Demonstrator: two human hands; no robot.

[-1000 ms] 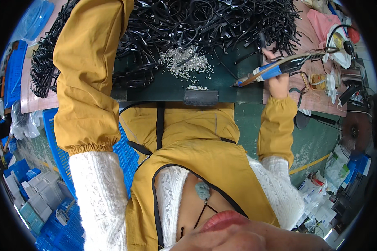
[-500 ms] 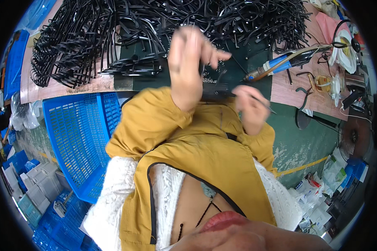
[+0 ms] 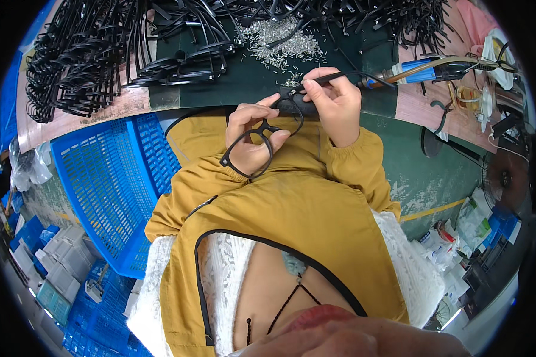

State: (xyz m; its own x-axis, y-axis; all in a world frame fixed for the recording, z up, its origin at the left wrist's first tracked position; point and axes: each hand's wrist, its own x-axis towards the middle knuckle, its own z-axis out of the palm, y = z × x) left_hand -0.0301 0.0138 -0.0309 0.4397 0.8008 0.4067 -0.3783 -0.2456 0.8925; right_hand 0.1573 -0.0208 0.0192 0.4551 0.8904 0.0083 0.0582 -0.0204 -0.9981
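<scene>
My left hand [image 3: 250, 140] is closed on a black eyeglass frame front [image 3: 269, 165], its two rims hanging over my fingers and palm. Between the thumb and fingers of my right hand [image 3: 337, 107] is a black temple arm [image 3: 329, 77], which points off to the right. The temple's hinge end meets the frame's corner, just above the table's near edge; whether the two are joined I cannot tell. Beyond my hands, a heap of small silvery pins or screws [image 3: 280, 44] lies on the dark green mat [image 3: 202, 95].
Bunches of black temples and frames [image 3: 71, 77] cover the far side and left of the table. A blue-handled tool with a hose [image 3: 417, 71] and pliers [image 3: 442, 116] lie at the right. Left of my lap stands a blue basket [image 3: 98, 184].
My hands have come together over the near table edge, bringing the frame front and temple into contact. A thin tool seen at my right hand no longer shows. The heap of small pieces is now uncovered.
</scene>
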